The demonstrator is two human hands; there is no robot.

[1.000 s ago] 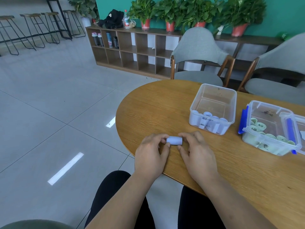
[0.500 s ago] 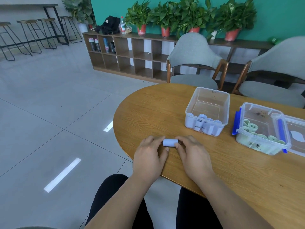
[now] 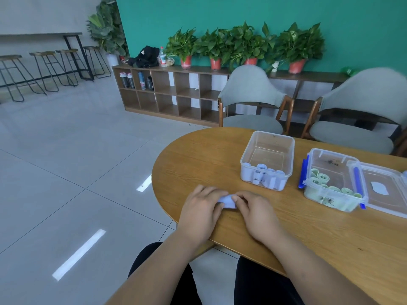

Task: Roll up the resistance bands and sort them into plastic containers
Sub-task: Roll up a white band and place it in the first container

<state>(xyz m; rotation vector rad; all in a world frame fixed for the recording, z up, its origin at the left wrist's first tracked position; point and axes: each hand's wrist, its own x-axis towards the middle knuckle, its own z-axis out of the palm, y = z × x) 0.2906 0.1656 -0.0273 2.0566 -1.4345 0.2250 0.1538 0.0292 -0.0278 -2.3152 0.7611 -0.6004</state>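
Note:
A pale blue rolled resistance band [image 3: 228,201] lies on the wooden table [image 3: 198,159] near its front edge. My left hand [image 3: 201,209] grips its left end and my right hand [image 3: 256,211] pinches its right end, fingers curled over it. Behind them, a clear lidless container [image 3: 267,160] holds several pale blue rolls along its near wall. To the right stands a second container [image 3: 332,180] with blue latches, and several pale green rolls lie inside it.
The second container's clear lid [image 3: 387,190] lies flat at the table's right edge. Two grey chairs [image 3: 251,100] stand behind the table, with a low wooden shelf [image 3: 176,93] and potted plants along the green wall. Open tiled floor [image 3: 66,161] lies to the left.
Both hands have stayed on the blue roll and closed more tightly over it. The roll now shows less between my fingers. My head has tilted up, so the table sits lower in view.

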